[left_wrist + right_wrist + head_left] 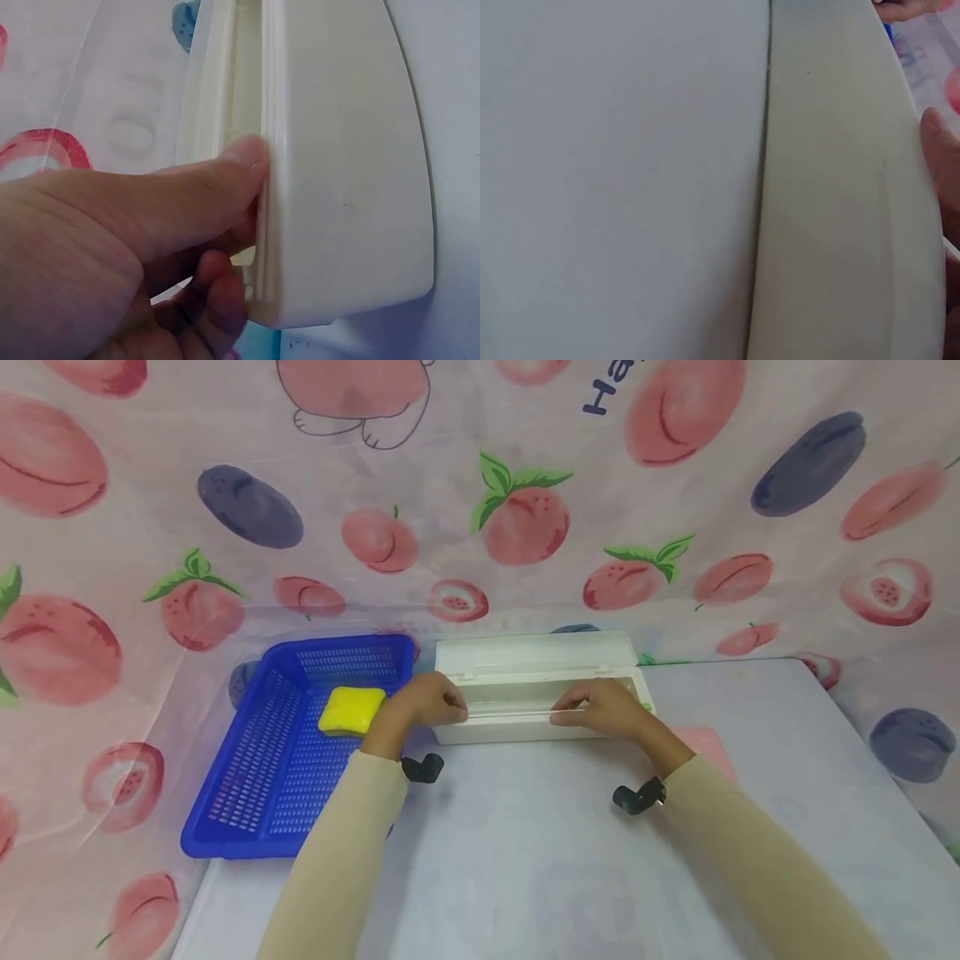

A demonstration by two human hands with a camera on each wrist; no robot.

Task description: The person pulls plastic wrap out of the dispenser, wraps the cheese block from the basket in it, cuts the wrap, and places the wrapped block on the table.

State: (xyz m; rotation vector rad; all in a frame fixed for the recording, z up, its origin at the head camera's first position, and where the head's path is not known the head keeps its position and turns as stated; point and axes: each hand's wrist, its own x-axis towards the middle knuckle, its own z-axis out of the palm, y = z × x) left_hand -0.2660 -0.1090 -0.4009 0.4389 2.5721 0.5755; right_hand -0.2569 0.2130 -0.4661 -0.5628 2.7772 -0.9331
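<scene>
A long white lidded box (502, 731) lies crosswise on the table, its translucent lid (536, 652) tipped back toward the wall. My left hand (429, 700) pinches the front rim near the box's left end. In the left wrist view, the left thumb (244, 154) meets the ridged inner edge of the rim, and the other fingers curl below it. Farther right along the same rim, my right hand (606, 706) pinches with thumb and forefinger. Only the right fingertips (939, 146) show at the edge in the right wrist view.
A blue perforated basket (198, 839) stands to the left, with a yellow sponge-like block (351, 710) inside. Partly under the right forearm lies a flat pink thing (708, 747). A fruit-patterned cloth (525, 585) hangs behind the white table (517, 860).
</scene>
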